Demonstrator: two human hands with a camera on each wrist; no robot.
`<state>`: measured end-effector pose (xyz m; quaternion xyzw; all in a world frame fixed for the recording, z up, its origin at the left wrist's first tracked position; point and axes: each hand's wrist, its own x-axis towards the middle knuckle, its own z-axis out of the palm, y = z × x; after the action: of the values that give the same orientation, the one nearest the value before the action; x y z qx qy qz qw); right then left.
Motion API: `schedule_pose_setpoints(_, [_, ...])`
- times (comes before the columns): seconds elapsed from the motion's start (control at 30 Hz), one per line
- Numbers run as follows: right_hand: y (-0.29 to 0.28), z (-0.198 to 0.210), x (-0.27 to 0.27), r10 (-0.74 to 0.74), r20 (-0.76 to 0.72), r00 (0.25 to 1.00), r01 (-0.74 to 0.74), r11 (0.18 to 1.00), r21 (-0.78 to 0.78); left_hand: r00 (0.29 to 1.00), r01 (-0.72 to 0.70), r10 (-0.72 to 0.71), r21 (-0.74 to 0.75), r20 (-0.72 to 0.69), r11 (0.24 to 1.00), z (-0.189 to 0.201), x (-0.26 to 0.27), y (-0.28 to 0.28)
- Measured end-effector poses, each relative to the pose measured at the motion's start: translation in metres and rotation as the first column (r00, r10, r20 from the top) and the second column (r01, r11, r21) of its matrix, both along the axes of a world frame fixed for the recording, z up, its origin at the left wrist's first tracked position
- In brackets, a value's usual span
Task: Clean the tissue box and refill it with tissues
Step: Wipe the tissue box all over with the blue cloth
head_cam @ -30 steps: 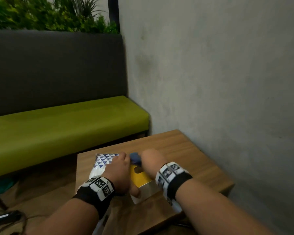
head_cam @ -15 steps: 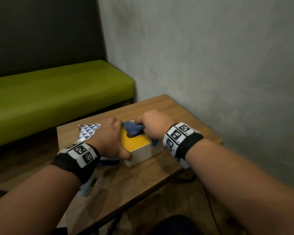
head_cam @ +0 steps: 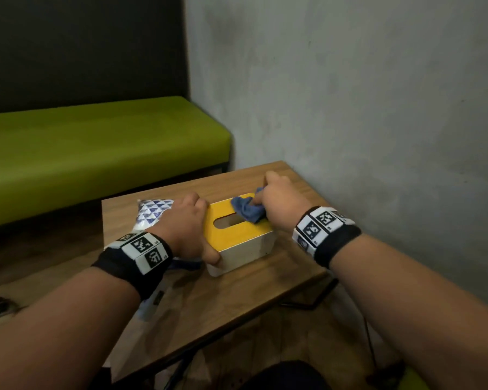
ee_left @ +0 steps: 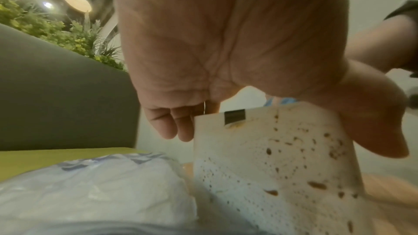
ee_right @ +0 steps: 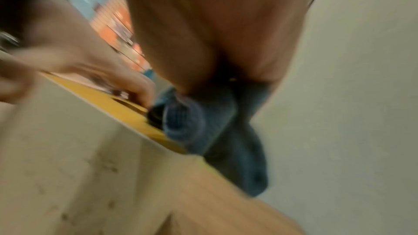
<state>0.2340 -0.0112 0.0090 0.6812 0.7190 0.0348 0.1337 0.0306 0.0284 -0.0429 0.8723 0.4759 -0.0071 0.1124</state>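
A white tissue box with a yellow lid and an oval slot stands on the small wooden table. Its white side is speckled with brown stains. My left hand grips the box's left end, thumb on the near corner, fingers curled over the far edge. My right hand holds a bunched blue cloth against the lid's far right part; the cloth hangs over the lid's edge. A soft pack of tissues with a blue triangle pattern lies left of the box, seen too as a white pack.
The grey wall runs close along the table's right side. A green bench with a dark backrest stands beyond the table. Dark metal table legs and a cable show below the right edge. Plants sit above the backrest.
The head view has tipped down and moved closer. My right hand with the cloth has slid from the slot area toward the lid's far right. My left hand keeps its grip.
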Motion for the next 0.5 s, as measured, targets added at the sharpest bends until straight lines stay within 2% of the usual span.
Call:
schedule_pose_setpoints(0.03, [0.002, -0.001, 0.001, -0.05, -0.023, 0.998, 0.05, 0.999, -0.009, 1.0, -0.002, 0.002, 0.0, 0.001, 1.0, 0.002, 0.002, -0.001])
schedule_pose_setpoints(0.1, [-0.001, -0.006, -0.021, -0.048, -0.135, 0.99, 0.044, 0.999, -0.032, 1.0, -0.015, 0.015, 0.006, 0.013, 1.0, 0.002, 0.003, -0.002])
schedule_pose_setpoints(0.17, [-0.013, -0.02, -0.064, 0.04, -0.28, 0.959, -0.048, 0.999, -0.02, 0.999, -0.025, 0.024, 0.017, 0.036, 1.0, -0.002, 0.003, 0.0])
schedule_pose_setpoints(0.23, [-0.032, -0.019, -0.089, 0.188, -0.23, 0.955, -0.183, 0.982, 0.042, 0.999, -0.035, 0.035, 0.008, 0.04, 0.999, -0.004, 0.0, 0.0])
schedule_pose_setpoints(0.27, [-0.037, -0.018, -0.087, 0.22, -0.217, 0.951, -0.212, 0.975, 0.061, 0.998, -0.043, 0.042, 0.012, 0.042, 0.999, -0.005, -0.002, 0.0])
schedule_pose_setpoints(0.37, [-0.049, -0.013, -0.056, 0.204, -0.302, 0.931, -0.213, 0.977, 0.004, 0.998, -0.052, 0.051, 0.03, 0.034, 0.998, -0.004, -0.003, -0.003])
schedule_pose_setpoints(0.4, [-0.054, -0.013, -0.041, 0.204, -0.273, 0.94, -0.214, 0.977, -0.006, 0.998, -0.052, 0.051, 0.027, 0.03, 0.998, -0.004, -0.002, -0.004])
schedule_pose_setpoints(0.43, [-0.057, -0.015, -0.024, 0.182, -0.23, 0.956, -0.191, 0.981, -0.018, 0.998, -0.049, 0.048, 0.024, 0.031, 0.999, -0.003, -0.002, -0.005])
schedule_pose_setpoints(0.5, [-0.056, -0.012, 0.009, 0.004, -0.181, 0.984, -0.008, 1.0, -0.021, 0.998, -0.044, 0.044, 0.014, 0.034, 0.999, -0.002, -0.002, -0.005])
